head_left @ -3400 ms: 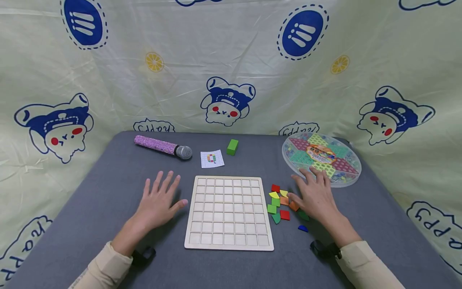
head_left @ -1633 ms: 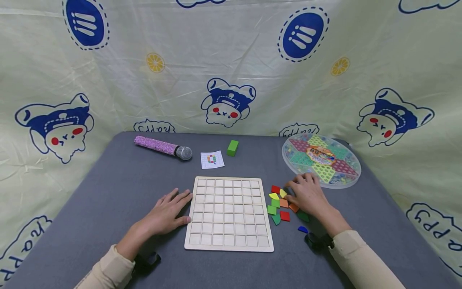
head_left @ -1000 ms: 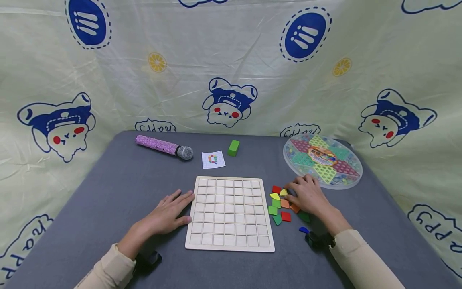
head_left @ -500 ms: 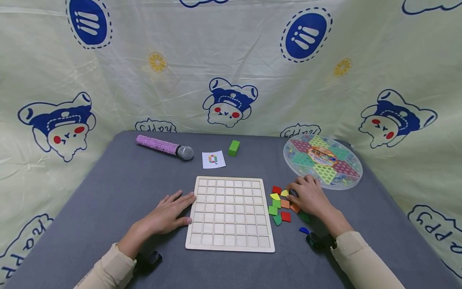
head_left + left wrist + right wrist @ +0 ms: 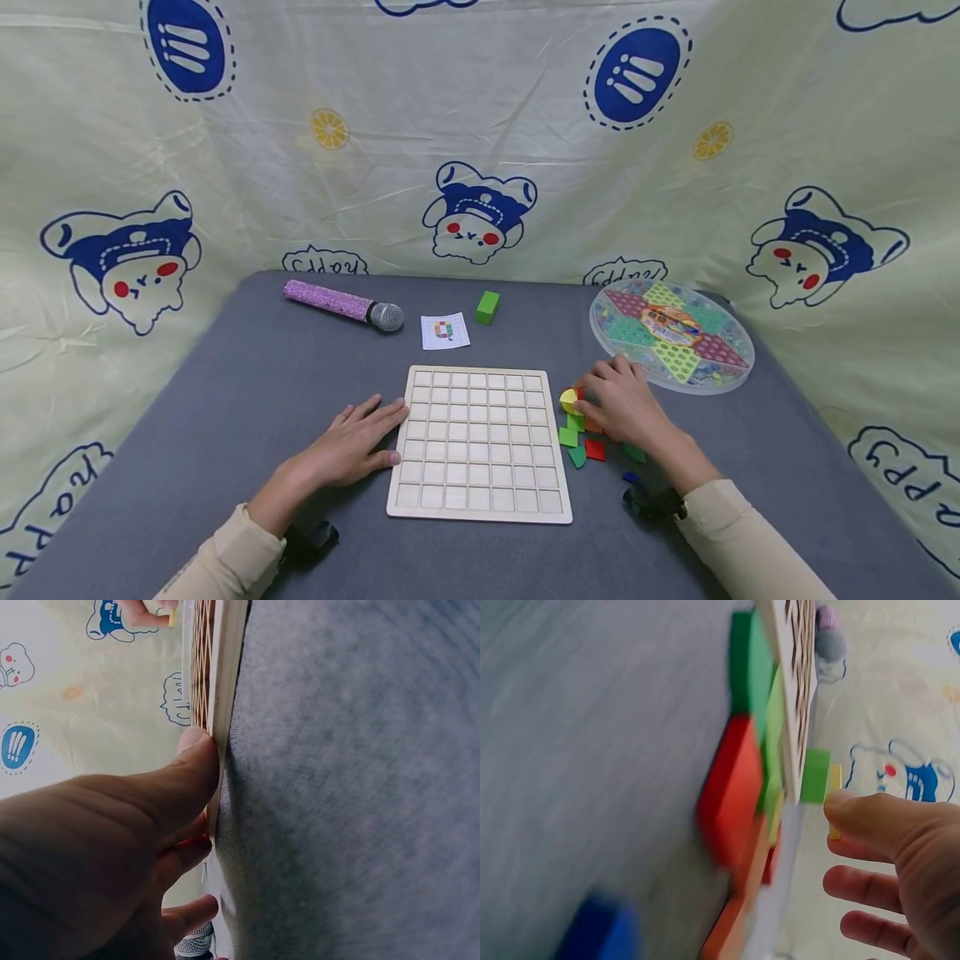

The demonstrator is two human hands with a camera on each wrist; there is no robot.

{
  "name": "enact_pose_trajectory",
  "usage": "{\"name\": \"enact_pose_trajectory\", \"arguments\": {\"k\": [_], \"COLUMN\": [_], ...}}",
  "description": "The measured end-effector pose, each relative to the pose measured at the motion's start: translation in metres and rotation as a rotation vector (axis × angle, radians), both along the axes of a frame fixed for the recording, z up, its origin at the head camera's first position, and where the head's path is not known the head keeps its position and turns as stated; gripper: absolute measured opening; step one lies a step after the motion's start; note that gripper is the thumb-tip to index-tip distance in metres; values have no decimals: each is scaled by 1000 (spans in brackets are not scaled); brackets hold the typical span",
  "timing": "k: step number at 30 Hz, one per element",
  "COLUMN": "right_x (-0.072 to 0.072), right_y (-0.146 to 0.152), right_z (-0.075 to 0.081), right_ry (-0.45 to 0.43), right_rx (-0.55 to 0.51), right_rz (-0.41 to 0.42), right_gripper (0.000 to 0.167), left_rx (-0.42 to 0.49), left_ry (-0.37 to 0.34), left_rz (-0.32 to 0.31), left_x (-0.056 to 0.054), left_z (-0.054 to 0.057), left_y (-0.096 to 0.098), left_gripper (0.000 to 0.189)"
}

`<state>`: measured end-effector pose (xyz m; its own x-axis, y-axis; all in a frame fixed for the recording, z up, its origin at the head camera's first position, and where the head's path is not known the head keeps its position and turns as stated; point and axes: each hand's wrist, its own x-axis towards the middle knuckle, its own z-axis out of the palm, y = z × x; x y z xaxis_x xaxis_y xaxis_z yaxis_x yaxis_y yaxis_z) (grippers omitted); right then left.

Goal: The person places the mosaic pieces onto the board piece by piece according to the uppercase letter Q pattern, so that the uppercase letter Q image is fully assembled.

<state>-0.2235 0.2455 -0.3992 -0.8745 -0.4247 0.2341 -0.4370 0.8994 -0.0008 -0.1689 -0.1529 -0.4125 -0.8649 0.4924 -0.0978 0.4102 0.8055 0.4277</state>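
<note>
Between the thumb and fingers of my right hand point(image 5: 621, 402) is a thin yellow piece with a curved edge point(image 5: 568, 401), raised above the other pieces, as the right wrist view shows with the yellow piece point(image 5: 835, 777) edge-on. My left hand point(image 5: 341, 446) lies at the left edge of a pale wooden grid board point(image 5: 480, 522); in the left wrist view its thumb point(image 5: 196, 750) touches the board's rim, fingers loosely extended. Right of the board lie flat coloured pieces: a red square point(image 5: 595, 450), light green squares point(image 5: 567, 437), a dark green piece point(image 5: 577, 457) and a blue one point(image 5: 631, 477).
Behind the board are a purple glitter microphone point(image 5: 337, 303), a small card with a coloured pattern point(image 5: 445, 332) and a green block point(image 5: 487, 308). A round, clear-rimmed game box point(image 5: 705, 375) stands at the back right. A printed curtain point(image 5: 480, 100) hangs behind the table.
My right hand has taken up the yellow piece and moved slightly left with it, over the other pieces. Earlier my left hand came down to the board's edge and has stayed there.
</note>
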Motion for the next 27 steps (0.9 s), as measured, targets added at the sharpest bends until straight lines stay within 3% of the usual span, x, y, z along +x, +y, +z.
{"name": "enact_pose_trajectory", "arguments": {"k": [10,27], "right_x": [-3,-16], "right_y": [-41,-108], "right_z": [6,6], "right_ry": [58,-24], "right_rx": [-43,-15], "right_rz": [117,232], "right_gripper": [19,19], "left_rx": [-37,-49], "left_ry": [-13,-18], "left_rz": [11,1], "left_x": [-4,-5], "left_z": [0,-1], "left_y": [2,2], "left_gripper": [65,65]}}
